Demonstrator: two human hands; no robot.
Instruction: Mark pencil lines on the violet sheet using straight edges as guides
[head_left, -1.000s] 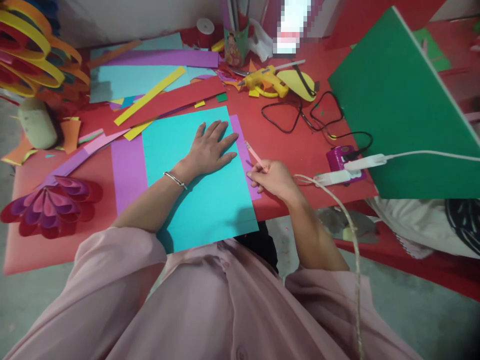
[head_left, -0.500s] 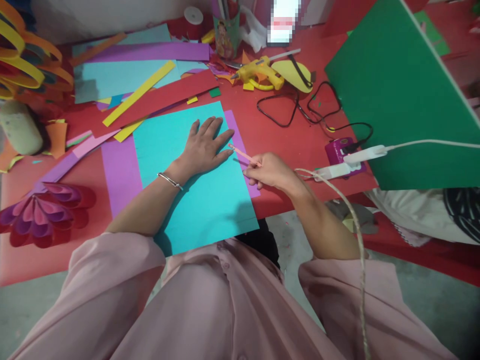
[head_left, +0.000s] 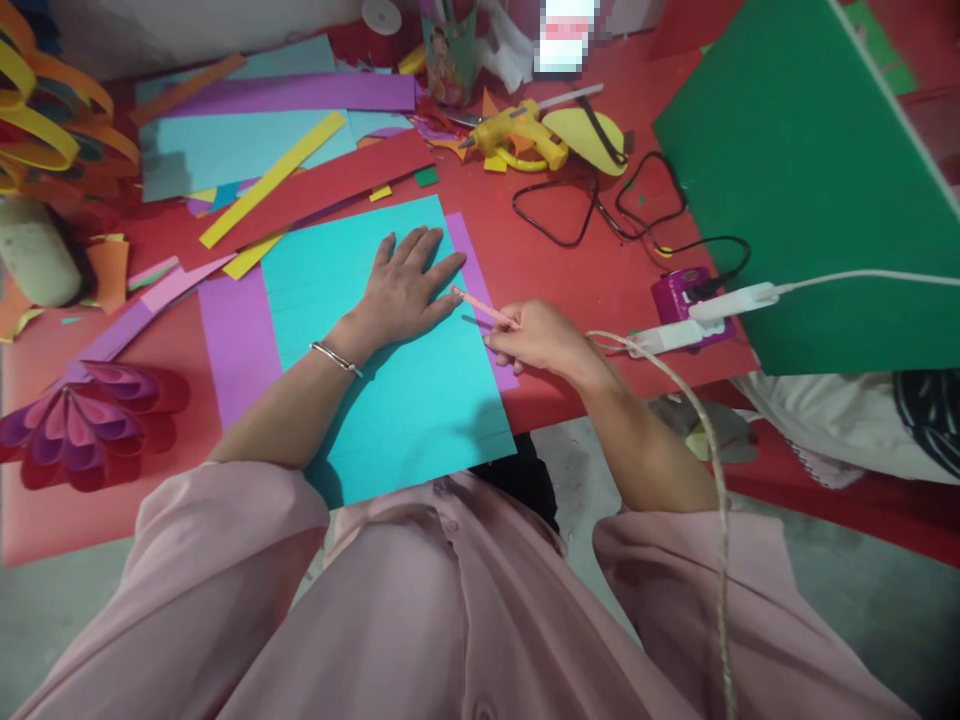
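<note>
Near the left edge of the red table (head_left: 577, 280) lay a layered paper flower (head_left: 82, 420). Right of it, at the near edge, a teal sheet (head_left: 397, 410) rested on a purple sheet (head_left: 236, 340), its lower end hanging over the table's edge. The left hand (head_left: 405, 285) lay flat on the teal sheet's upper part, fingers spread, grasping nothing. Just beside it, the right hand (head_left: 536, 340) was curled with its fingertips pinching a pink pencil (head_left: 484, 308), whose tip met the sheet's right border close to the left fingertips. A yellow glue gun (head_left: 517, 140) sat toward the far edge, and a green board (head_left: 795, 180) leaned over the right corner.
</note>
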